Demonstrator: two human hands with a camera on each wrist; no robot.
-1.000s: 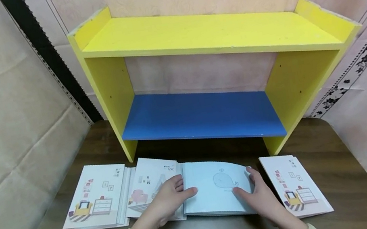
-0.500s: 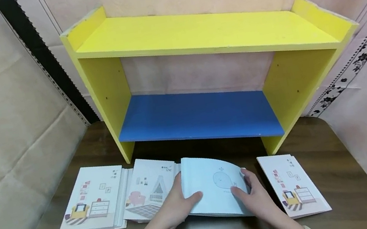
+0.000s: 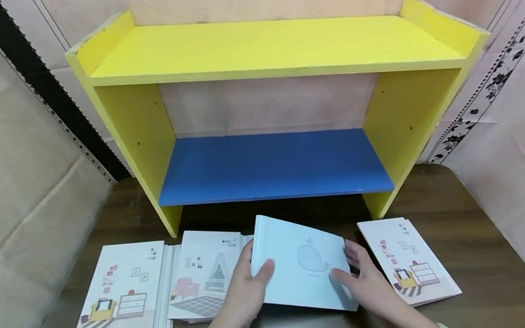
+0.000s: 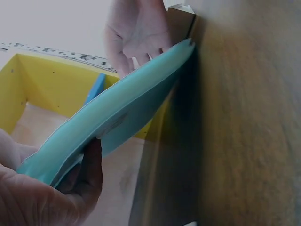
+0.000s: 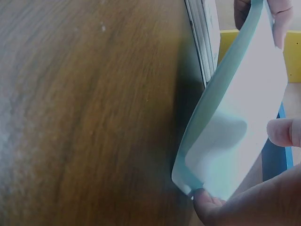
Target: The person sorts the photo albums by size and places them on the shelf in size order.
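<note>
A light-blue book (image 3: 301, 262) with a small whale drawing on its cover is tilted in both hands above the table, its left edge raised. My left hand (image 3: 243, 296) grips the left edge, thumb on the cover and fingers underneath; the left wrist view shows those fingers on the book's (image 4: 108, 113) underside. At the right edge my right hand (image 3: 367, 280) holds the book, its thumb over the cover's lower right. In the right wrist view a fingertip of the right hand (image 5: 263, 193) touches the book's corner.
A yellow bookshelf (image 3: 273, 47) with a blue lower shelf (image 3: 268, 166) stands behind the hands. White illustrated books (image 3: 117, 295) lie at the left, another white book (image 3: 208, 273) beside them, and a further white book (image 3: 408, 261) at the right, all on the brown wooden table (image 3: 491, 264).
The light-blue book has come up from the table and tilted, its left side rising. My left hand has moved from resting at its edge to gripping it. The head view has shifted slightly.
</note>
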